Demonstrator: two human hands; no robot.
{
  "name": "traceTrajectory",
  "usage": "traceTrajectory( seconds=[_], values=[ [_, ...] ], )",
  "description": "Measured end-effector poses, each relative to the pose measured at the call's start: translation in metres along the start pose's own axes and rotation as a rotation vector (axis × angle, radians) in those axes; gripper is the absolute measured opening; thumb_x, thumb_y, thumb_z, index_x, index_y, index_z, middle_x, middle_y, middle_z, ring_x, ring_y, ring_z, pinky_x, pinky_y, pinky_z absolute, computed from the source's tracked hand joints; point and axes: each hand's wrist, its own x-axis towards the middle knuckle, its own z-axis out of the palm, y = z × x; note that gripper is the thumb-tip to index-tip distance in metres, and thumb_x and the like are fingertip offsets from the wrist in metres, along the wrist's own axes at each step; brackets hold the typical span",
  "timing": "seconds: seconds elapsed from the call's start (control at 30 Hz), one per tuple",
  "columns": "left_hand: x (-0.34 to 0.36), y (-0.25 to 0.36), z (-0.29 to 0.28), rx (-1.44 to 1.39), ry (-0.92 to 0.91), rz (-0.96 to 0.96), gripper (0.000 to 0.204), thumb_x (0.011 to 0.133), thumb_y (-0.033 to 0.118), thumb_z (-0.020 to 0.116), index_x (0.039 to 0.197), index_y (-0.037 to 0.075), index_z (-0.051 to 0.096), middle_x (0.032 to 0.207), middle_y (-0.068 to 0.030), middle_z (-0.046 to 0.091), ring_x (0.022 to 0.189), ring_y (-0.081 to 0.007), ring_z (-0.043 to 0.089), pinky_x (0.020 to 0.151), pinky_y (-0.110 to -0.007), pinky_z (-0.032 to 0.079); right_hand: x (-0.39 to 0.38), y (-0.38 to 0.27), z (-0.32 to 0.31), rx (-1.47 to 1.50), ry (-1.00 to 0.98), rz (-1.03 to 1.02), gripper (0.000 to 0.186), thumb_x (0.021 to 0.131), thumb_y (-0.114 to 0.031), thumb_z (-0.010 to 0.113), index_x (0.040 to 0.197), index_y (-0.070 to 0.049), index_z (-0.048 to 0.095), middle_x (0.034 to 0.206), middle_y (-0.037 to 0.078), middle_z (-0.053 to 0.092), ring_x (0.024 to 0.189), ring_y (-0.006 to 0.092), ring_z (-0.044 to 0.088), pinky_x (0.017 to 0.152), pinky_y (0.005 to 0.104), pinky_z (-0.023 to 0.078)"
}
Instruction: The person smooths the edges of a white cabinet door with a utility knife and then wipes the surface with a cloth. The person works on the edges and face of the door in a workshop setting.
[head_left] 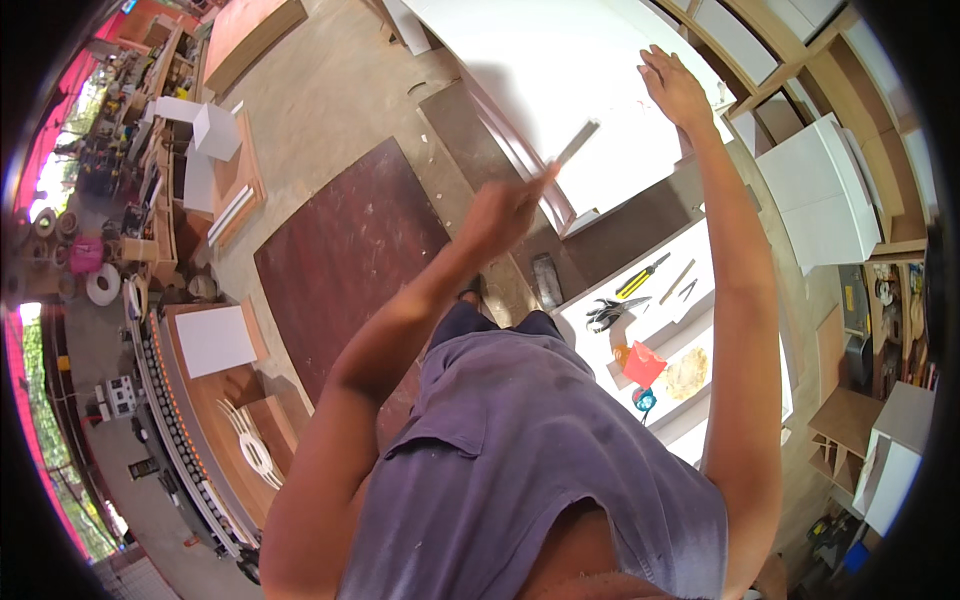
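My left hand (503, 215) is closed round a flat grey bar-shaped tool (577, 142), its straight end pointing up and to the right over the near left corner of a large white panel (600, 60). The part inside the fist is hidden, so its exact kind does not show. Farther right, my right hand (677, 90) lies open at the panel's right side, fingers stretched out and apart, holding nothing. Between my forearms, a white surface (690, 245) carries black-handled scissors (606, 315), a yellow-and-black hand tool (641, 278) and a red packet (643, 365).
A dark red-brown board (350, 270) lies on the floor to the left. White box-like cabinets (820, 195) and wooden shelving (880, 100) stand close on the right. A dark block (547, 280) sits by my feet. Cluttered workbenches (165, 170) line the far left.
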Motion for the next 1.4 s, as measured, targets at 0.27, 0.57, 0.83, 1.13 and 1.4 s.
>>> traceTrajectory(
  seconds=[0.27, 0.57, 0.83, 1.13, 1.4],
  values=[
    [0.028, 0.008, -0.008, 0.131, 0.015, -0.001, 0.040, 0.105, 0.015, 0.051, 0.144, 0.021, 0.055, 0.085, -0.0146, 0.069, 0.069, -0.0194, 0.062, 0.069, -0.036, 0.052, 0.005, -0.011, -0.004, 0.065, 0.004, -0.032, 0.049, 0.101, -0.042, 0.043, 0.139, -0.015, 0.058, 0.152, 0.010, 0.047, 0.140, 0.0410, 0.040, 0.116, 0.0466, 0.034],
    [-0.004, -0.002, 0.002, 0.022, 0.021, 0.055, 0.046, 0.099, 0.009, 0.054, 0.143, 0.018, 0.054, 0.099, -0.0253, 0.064, 0.081, -0.0350, 0.063, 0.074, -0.044, 0.050, 0.003, 0.000, -0.001, 0.079, 0.022, -0.049, 0.048, 0.101, -0.041, 0.045, 0.139, -0.014, 0.058, 0.151, 0.012, 0.048, 0.140, 0.0429, 0.040, 0.116, 0.0465, 0.034],
    [-0.072, 0.004, -0.007, 0.015, -0.167, -0.040, 0.040, 0.103, 0.009, 0.050, 0.142, 0.017, 0.056, 0.124, -0.0217, 0.067, 0.109, -0.0192, 0.068, 0.092, -0.033, 0.051, -0.003, 0.004, 0.001, 0.054, -0.003, -0.047, 0.048, 0.101, -0.041, 0.044, 0.137, -0.013, 0.060, 0.150, 0.013, 0.049, 0.140, 0.0414, 0.041, 0.116, 0.0462, 0.034],
    [-0.048, -0.040, -0.017, 0.044, -0.127, 0.051, 0.048, 0.102, 0.010, 0.050, 0.148, 0.021, 0.049, 0.067, -0.0150, 0.057, 0.059, -0.0130, 0.052, 0.061, -0.034, 0.050, 0.001, 0.012, 0.003, 0.058, 0.046, -0.085, 0.045, 0.101, -0.038, 0.047, 0.135, -0.012, 0.061, 0.146, 0.015, 0.052, 0.137, 0.0436, 0.044, 0.114, 0.0480, 0.036],
    [0.064, -0.027, -0.026, 0.193, 0.022, 0.017, 0.054, 0.096, 0.005, 0.049, 0.147, 0.022, 0.049, 0.070, -0.0245, 0.058, 0.055, -0.0352, 0.058, 0.057, -0.047, 0.048, 0.005, -0.003, -0.006, 0.044, 0.036, -0.080, 0.045, 0.101, -0.037, 0.047, 0.135, -0.012, 0.061, 0.147, 0.014, 0.052, 0.137, 0.0404, 0.045, 0.114, 0.0478, 0.037]
  ],
)
